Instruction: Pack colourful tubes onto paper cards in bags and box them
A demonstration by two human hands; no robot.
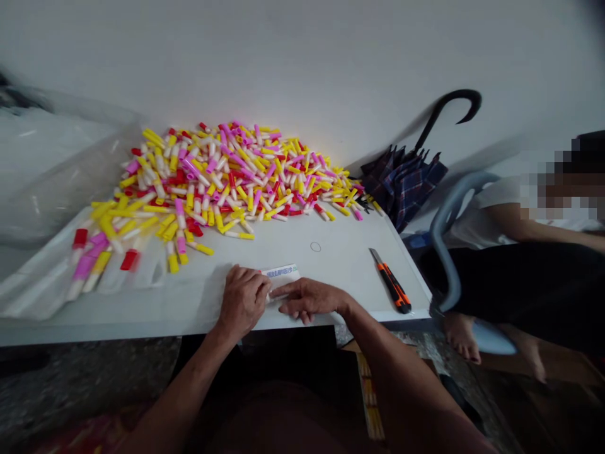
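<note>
A small white packet or card with blue printed characters (283,272) lies near the table's front edge, partly covered by both hands. My left hand (242,297) is closed at its left end, fingers curled over it. From the right, my right hand (314,299) reaches across its lower part, index finger stretched toward the left thumb and the other fingers loosely bent. What lies under the fingers is hidden. Behind the hands spreads a big heap of short plastic tubes (222,170), whitish with yellow, pink or red ends.
An orange and black utility knife (393,284) lies at the right of the white table (340,277), blade exposed. Clear plastic sheeting (57,170) covers the left side. A folded plaid umbrella (406,183) leans on the wall. Another person sits at the right beside a grey chair (442,233).
</note>
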